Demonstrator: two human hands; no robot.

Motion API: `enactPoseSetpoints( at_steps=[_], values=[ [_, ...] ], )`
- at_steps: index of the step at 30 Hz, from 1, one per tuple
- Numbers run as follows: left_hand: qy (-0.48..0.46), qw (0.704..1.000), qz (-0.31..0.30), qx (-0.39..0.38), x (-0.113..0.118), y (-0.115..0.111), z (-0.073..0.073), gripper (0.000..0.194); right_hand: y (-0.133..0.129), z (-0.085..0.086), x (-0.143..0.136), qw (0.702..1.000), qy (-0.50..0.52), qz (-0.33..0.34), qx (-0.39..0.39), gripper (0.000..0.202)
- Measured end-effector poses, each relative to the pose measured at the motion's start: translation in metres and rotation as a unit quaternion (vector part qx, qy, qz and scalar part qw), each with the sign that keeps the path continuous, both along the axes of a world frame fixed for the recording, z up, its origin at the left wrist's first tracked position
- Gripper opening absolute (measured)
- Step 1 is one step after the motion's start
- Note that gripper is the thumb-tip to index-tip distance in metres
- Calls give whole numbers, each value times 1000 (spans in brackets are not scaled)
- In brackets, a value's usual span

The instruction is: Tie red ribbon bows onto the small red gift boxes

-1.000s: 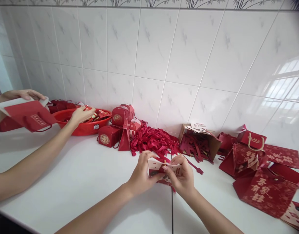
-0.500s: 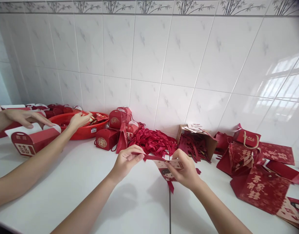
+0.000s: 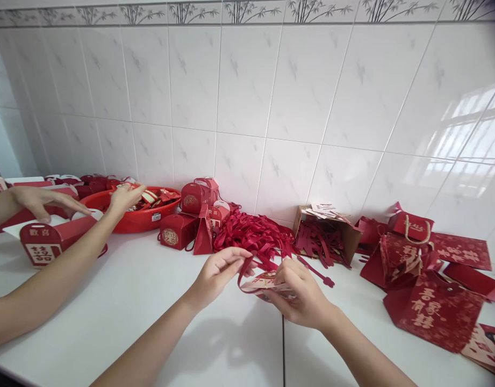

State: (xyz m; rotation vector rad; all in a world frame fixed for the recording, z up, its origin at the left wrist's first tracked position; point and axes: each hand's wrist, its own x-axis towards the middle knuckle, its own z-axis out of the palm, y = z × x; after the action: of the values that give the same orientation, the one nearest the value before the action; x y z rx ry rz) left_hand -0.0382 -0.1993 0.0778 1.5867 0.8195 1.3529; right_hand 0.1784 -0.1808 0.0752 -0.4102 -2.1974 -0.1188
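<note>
The person's left hand is closed to a pinch, thumb against fingers, with a strip of red ribbon between them. The ribbon arcs down to the left edge of a printed card packet, which the right hand grips with the fingers folded over it and the thumb below. The packet is held above the near middle of the white table, tilted and partly covered by the right hand; whether the ribbon passes through a hole there cannot be told.

The step in hand looks to be working the ribbon at the packet's edge (threading or tying, by the look of it). The next move seems to call for a steady right-hand grip while the left hand draws the ribbon along without creasing the thin card.

Just beyond the hands is a heap of red ribbons, with a carton of dark red strips to its right. Farther right are red gift bags. At the left, a co-worker's one hand rests over a red box, fingers spread; the other hand is at the red basin, its hold unclear.
</note>
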Motion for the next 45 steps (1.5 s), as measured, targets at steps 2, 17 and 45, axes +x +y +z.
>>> enactPoseSetpoints(
  at_steps=[2,17,45],
  values=[
    [23,1000,1,10,3,-2,-2,21,1,-3,-1,1000,-2,0,-9,19],
    [82,996,19,35,15,0,-14,13,0,-7,-4,999,29,12,-33,21],
    [77,992,-56,88,8,6,-17,12,3,-15,-14,865,230,123,-428,28]
  ],
)
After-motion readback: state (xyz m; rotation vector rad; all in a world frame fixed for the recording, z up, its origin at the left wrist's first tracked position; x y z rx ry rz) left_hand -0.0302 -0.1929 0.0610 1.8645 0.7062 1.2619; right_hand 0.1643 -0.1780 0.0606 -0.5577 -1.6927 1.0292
